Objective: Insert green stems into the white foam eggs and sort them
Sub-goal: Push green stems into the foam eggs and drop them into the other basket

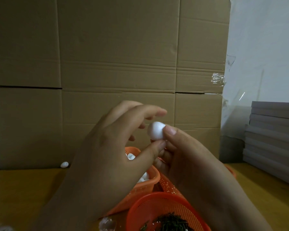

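Above the stem basket (158,209), right hand (188,157) pinches upright egg (156,130); left hand's (113,144) fingers spread loose.

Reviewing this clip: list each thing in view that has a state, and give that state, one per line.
Foam egg: held up, pinched by right hand; no stem visible in it.
Right hand: grips the egg.
Left hand: thumb touches the egg's underside, fingers spread.
Egg basket: holds white eggs.
Stem basket: holds green stems.
Loose egg: lying on table by the cardboard.
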Demonstrator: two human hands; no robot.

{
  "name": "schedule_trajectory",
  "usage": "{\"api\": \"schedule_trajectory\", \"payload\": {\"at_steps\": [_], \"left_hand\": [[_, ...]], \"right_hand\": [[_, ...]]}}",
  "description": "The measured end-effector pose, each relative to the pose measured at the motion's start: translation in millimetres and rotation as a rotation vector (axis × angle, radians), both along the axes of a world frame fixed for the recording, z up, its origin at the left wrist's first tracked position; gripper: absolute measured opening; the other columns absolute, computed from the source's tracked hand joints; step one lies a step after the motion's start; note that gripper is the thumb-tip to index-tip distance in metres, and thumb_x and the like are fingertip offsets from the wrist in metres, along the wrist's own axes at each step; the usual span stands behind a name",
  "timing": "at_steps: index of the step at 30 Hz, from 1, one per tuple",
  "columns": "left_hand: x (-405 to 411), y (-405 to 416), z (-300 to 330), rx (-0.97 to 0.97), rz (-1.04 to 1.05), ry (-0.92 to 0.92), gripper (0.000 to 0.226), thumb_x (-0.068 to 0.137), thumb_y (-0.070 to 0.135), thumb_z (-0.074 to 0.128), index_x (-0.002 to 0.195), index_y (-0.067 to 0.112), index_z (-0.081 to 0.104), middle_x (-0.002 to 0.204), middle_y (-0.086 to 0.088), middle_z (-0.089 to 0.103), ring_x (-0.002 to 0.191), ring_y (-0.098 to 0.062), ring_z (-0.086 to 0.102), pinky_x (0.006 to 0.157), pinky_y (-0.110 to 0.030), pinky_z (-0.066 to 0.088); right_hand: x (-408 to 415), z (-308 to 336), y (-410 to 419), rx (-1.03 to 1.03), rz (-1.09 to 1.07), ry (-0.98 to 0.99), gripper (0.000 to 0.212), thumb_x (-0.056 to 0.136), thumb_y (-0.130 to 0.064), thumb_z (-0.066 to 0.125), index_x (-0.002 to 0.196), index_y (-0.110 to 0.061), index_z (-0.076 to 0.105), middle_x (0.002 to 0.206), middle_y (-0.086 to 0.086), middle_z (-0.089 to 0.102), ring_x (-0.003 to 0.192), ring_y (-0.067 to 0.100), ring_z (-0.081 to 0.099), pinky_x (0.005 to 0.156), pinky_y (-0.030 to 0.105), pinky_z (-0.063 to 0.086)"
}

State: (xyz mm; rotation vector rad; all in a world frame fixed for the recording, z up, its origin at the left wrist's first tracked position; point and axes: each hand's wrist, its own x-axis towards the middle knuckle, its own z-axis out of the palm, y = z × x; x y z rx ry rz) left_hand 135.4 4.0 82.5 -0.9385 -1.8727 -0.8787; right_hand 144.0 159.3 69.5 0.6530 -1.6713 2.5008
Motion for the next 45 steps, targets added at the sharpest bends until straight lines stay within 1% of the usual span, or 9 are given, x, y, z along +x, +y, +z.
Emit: {"api": "schedule_trajectory", "payload": {"at_steps": [5, 9, 13, 21, 30, 33, 38, 42, 45], "left_hand": [[-1.5, 1.7, -1.2, -0.012, 0.024, -0.019, 0.023, 0.08, 0.05, 0.055, 0.102, 0.044, 0.06, 0.101, 0.026, 0.059, 0.088, 0.005, 0.059, 0.074, -0.018, 0.046], [-3.3, -0.8, -3.4, 0.093, 0.011, -0.078, 0.025, 0.082, 0.054, 0.059, 0.107, 0.053, 0.058, 0.101, 0.036, 0.061, 0.088, 0.015, 0.06, 0.078, 0.001, 0.04], [-1.6, -3.2, -2.6, 0.054, -0.002, -0.109, 0.034, 0.082, 0.053, 0.059, 0.115, 0.06, 0.055, 0.105, 0.041, 0.06, 0.094, 0.015, 0.06, 0.086, -0.002, 0.039], [1.2, 2.2, -1.7, -0.069, 0.071, -0.074, 0.023, 0.077, 0.049, 0.062, 0.1, 0.048, 0.058, 0.102, 0.033, 0.06, 0.095, 0.015, 0.055, 0.084, -0.002, 0.037], [-2.2, 0.1, 0.8, 0.001, -0.003, -0.068, 0.021, 0.079, 0.047, 0.058, 0.099, 0.046, 0.06, 0.103, 0.025, 0.057, 0.092, -0.003, 0.061, 0.075, -0.02, 0.048], [-2.4, 0.7, -0.3, 0.006, 0.016, -0.076, 0.022, 0.078, 0.039, 0.063, 0.1, 0.045, 0.059, 0.101, 0.026, 0.057, 0.088, 0.002, 0.061, 0.076, -0.015, 0.047], [-3.7, 0.1, -1.5, 0.004, 0.093, -0.102, 0.025, 0.077, 0.043, 0.061, 0.1, 0.049, 0.052, 0.105, 0.033, 0.053, 0.094, 0.009, 0.055, 0.083, -0.004, 0.039], [-3.9, -0.7, -2.0, -0.005, 0.134, -0.112, 0.027, 0.075, 0.05, 0.058, 0.101, 0.051, 0.048, 0.106, 0.034, 0.052, 0.094, 0.01, 0.055, 0.059, -0.012, 0.045], [-4.5, -0.2, -2.1, -0.051, 0.142, -0.107, 0.028, 0.077, 0.054, 0.056, 0.103, 0.053, 0.047, 0.105, 0.036, 0.054, 0.093, 0.013, 0.055, 0.062, -0.012, 0.045]], "right_hand": [[1.6, 0.3, -1.2, 0.12, -0.315, 0.089, 0.037, 0.072, -0.043, 0.068, 0.086, -0.008, 0.071, 0.072, 0.008, 0.065, 0.068, 0.016, 0.062, 0.068, 0.027, 0.053], [1.2, 3.3, 1.0, -0.001, -0.13, 0.021, 0.028, 0.076, -0.026, 0.072, 0.098, -0.009, 0.071, 0.091, 0.009, 0.074, 0.082, 0.018, 0.07, 0.065, 0.025, 0.056], [5.7, 2.7, 0.8, 0.018, -0.046, 0.051, 0.044, 0.081, -0.03, 0.067, 0.118, -0.006, 0.061, 0.106, 0.009, 0.073, 0.096, 0.018, 0.071, 0.076, 0.027, 0.057], [3.8, 0.5, -1.7, 0.093, -0.153, 0.052, 0.047, 0.074, -0.039, 0.074, 0.111, -0.012, 0.064, 0.083, 0.001, 0.07, 0.07, 0.009, 0.063, 0.062, 0.02, 0.051], [-0.5, 1.9, -2.3, 0.008, 0.011, 0.011, 0.029, 0.079, -0.028, 0.058, 0.099, -0.016, 0.076, 0.098, 0.012, 0.074, 0.081, 0.019, 0.07, 0.068, 0.027, 0.058], [2.6, 1.4, -0.3, 0.058, -0.065, 0.075, 0.025, 0.082, -0.025, 0.064, 0.101, -0.016, 0.076, 0.098, 0.01, 0.074, 0.086, 0.018, 0.068, 0.078, 0.027, 0.057], [7.9, 0.9, -0.8, 0.064, -0.273, 0.148, 0.021, 0.081, -0.02, 0.059, 0.09, -0.018, 0.077, 0.085, 0.005, 0.076, 0.077, 0.013, 0.073, 0.064, 0.018, 0.056], [10.3, 2.4, -4.0, 0.161, -0.433, 0.263, 0.022, 0.091, -0.008, 0.055, 0.095, -0.02, 0.073, 0.081, -0.004, 0.076, 0.074, 0.005, 0.071, 0.062, 0.011, 0.052], [9.3, 1.9, -4.7, 0.223, -0.509, 0.314, 0.014, 0.085, -0.016, 0.063, 0.095, -0.02, 0.072, 0.08, -0.008, 0.075, 0.073, 0.0, 0.069, 0.063, 0.008, 0.05]]}}
